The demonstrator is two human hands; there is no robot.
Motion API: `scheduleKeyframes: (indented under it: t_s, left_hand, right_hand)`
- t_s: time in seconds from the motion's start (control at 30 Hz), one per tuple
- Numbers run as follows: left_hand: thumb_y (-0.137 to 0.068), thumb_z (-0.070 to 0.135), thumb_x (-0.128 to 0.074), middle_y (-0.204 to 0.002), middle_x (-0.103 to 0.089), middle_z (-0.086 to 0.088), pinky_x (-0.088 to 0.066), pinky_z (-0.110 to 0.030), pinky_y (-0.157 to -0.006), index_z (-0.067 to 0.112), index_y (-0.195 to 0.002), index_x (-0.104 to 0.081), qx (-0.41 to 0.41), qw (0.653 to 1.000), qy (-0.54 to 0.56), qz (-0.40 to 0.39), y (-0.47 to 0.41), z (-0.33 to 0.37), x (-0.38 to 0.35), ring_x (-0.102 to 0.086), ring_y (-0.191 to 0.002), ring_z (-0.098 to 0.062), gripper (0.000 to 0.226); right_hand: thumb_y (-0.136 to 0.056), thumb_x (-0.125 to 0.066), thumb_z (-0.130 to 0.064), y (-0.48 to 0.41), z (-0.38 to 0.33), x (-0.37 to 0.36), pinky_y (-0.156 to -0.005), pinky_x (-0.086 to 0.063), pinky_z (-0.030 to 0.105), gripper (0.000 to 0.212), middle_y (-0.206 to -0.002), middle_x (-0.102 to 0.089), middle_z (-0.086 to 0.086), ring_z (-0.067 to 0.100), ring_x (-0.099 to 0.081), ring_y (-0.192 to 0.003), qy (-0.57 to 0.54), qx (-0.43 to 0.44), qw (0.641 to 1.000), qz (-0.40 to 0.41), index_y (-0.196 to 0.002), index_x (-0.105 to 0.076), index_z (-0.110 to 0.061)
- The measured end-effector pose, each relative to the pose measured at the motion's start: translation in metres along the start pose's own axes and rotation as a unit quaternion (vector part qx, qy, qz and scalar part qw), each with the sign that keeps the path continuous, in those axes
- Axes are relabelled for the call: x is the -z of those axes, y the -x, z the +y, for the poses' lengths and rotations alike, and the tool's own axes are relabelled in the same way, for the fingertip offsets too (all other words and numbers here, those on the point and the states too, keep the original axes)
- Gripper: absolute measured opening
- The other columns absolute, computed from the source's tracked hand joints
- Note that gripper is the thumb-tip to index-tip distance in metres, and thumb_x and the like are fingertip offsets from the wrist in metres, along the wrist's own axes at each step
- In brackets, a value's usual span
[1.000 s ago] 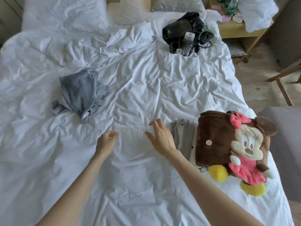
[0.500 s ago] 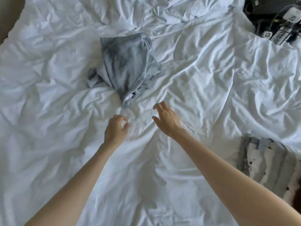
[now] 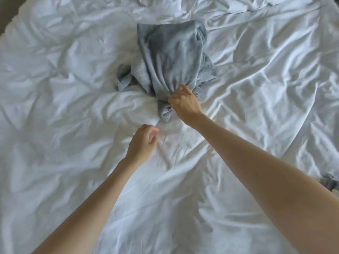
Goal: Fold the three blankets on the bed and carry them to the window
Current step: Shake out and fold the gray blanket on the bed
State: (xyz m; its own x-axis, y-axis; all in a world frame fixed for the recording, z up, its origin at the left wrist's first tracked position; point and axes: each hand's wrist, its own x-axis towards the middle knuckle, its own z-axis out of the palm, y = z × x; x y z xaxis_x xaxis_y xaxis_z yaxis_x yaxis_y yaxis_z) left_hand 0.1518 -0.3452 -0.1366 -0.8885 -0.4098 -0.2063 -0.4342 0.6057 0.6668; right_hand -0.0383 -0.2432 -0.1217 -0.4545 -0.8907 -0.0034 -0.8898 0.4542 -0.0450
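So there's 1 grey fleece blanket (image 3: 170, 57) lying crumpled in a heap on the bed (image 3: 64, 107), roughly mid-width and closer to the far edge than the near one. It's bunched, not folded at all: a wide rumpled part at the far end narrows down to a gathered neck at the near end, with a loose flap sticking out on its left side.

The right hand (image 3: 185, 103) has hold of that gathered near end. Its fingers (image 3: 183, 88) are curled down into the fabric from above, the thumb comes round from the left, and a small tail of blanket pokes out just below the hand. The fabric is pulled into tight pleats right where it's gripped.

The left hand (image 3: 142, 143) is a bit nearer the near edge and just left of the right one, over the bare white duvet. Its fingers are loosely curled with nothing in them, and the tips are blurry, so I can't tell if they're touching the cover.

There's also a scrap of grey fabric (image 3: 331, 182) peeking in at the bed's right edge, behind the right forearm. Too little of it shows to say what it is.
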Motion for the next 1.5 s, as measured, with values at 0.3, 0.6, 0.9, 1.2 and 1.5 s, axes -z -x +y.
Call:
scheduleKeyframes:
  t_s: [0.3, 0.6, 0.9, 1.2, 1.5]
  left_hand:
    - [-0.091, 0.037, -0.064, -0.107, -0.056, 0.008, -0.051, -0.032, -0.079, 0.020, -0.112, -0.059, -0.021, 0.998, 0.066, 0.007, 0.024, 0.048, 0.007, -0.055, -0.100, -0.009, 0.027]
    - [-0.097, 0.018, -0.050, -0.072, -0.058, 0.006, -0.041, -0.026, -0.057, 0.020, -0.091, -0.046, -0.077, 0.990, 0.116, -0.024, 0.079, 0.128, 0.081, -0.054, -0.064, -0.010, 0.007]
    - [-0.099, 0.016, -0.046, -0.061, -0.037, -0.001, -0.030, -0.018, -0.047, 0.013, -0.099, -0.044, -0.180, 0.981, 0.061, 0.026, 0.125, 0.244, 0.221, -0.033, -0.047, -0.006, 0.003]
    - [-0.102, 0.019, -0.041, -0.060, -0.036, 0.001, -0.027, -0.017, -0.041, 0.009, -0.101, -0.043, -0.229, 0.958, 0.022, 0.172, 0.175, 0.325, 0.347, -0.033, -0.042, -0.004, 0.010]
    - [-0.098, 0.020, -0.043, -0.067, -0.045, 0.003, -0.032, -0.033, -0.054, 0.018, -0.095, -0.041, -0.195, 0.922, 0.064, 0.328, 0.203, 0.392, 0.439, -0.041, -0.056, -0.014, 0.004]
  right_hand:
    - [-0.095, -0.054, -0.034, 0.106, -0.047, 0.043, -0.061, -0.040, 0.035, 0.015, -0.078, -0.065, 0.004, 0.030, -0.061, -0.074, -0.317, -0.159, 0.930, -0.094, -0.089, -0.054, -0.020]
    - [-0.084, -0.069, -0.033, 0.164, -0.061, 0.159, -0.054, -0.034, 0.024, 0.029, -0.062, -0.048, -0.009, 0.012, -0.043, -0.058, -0.414, -0.190, 0.889, -0.047, -0.070, -0.045, -0.024]
    - [-0.062, -0.083, -0.049, 0.224, -0.038, 0.302, -0.060, -0.040, 0.026, 0.043, -0.071, -0.060, -0.004, 0.015, -0.056, -0.069, -0.304, -0.225, 0.920, -0.102, -0.080, -0.064, -0.014]
    - [-0.078, -0.050, -0.005, 0.287, -0.033, 0.398, -0.063, -0.038, 0.032, 0.012, -0.088, -0.057, 0.005, 0.030, -0.055, -0.099, -0.078, -0.352, 0.926, 0.115, -0.080, -0.057, -0.014]
    - [-0.076, -0.037, 0.014, 0.311, -0.034, 0.522, -0.052, -0.034, 0.031, 0.038, -0.084, -0.059, 0.016, 0.031, -0.054, -0.073, -0.361, -0.385, 0.757, 0.385, -0.102, -0.059, -0.004]
